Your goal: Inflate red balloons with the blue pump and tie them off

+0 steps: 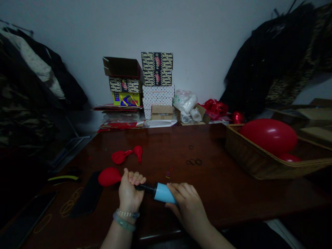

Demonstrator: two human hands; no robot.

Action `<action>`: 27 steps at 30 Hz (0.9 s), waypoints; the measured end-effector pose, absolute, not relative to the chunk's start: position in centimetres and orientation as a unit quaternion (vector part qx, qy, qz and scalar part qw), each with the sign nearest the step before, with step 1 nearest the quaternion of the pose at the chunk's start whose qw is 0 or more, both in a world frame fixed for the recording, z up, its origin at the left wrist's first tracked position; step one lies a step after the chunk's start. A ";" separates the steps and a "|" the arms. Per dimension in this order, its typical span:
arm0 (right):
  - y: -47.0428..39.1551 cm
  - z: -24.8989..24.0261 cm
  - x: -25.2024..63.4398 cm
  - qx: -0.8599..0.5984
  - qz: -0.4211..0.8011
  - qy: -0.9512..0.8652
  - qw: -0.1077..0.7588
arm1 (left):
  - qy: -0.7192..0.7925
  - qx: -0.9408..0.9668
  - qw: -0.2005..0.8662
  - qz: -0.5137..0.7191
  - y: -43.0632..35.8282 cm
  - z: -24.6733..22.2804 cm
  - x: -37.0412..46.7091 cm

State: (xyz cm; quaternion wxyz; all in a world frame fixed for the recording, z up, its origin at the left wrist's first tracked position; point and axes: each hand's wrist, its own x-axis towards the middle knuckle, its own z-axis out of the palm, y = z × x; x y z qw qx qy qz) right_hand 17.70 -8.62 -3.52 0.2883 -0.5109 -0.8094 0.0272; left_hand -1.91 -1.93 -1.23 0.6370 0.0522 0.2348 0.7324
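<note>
Bare forearms (118, 238) are lying nearest the camera, across the near edge of a broad brown table (212, 145), which is filling much of the view. At its right end a wicker basket (243, 155) is holding a large inflated balloon (269, 136). Patterned boxes (157, 62) are standing stacked beyond the far edge.

Smaller again, the right hand (186, 204) is wrapping round a light-blue pump (164, 193). The left hand (131, 190) is making a closed fist between the pump's black nozzle (147, 188) and a small red balloon (109, 177), which is jutting out on the fist's left; the neck is hiding inside, so its seating cannot be told. Doing this well is probably calling for a tight pinch there, nozzle and pump in line, and smooth strokes without sideways pull.

Two limp balloons (120, 157) are lying beyond, then black bands (194, 161). Smallest, "POMELO" is showing twice on the patterned boxes; a yellow box's (127, 99) print is looking too blurred to read.
</note>
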 end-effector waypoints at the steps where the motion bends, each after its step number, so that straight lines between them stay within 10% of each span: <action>1: -8.6 -3.4 17.7 -0.510 0.028 -0.811 0.286 | 0.236 0.055 0.636 0.733 -1.8 -1.1 -2.4; 27: -8.5 -4.2 18.1 -0.519 0.020 -0.803 0.294 | 0.235 0.029 0.643 0.728 -1.8 -1.8 -1.6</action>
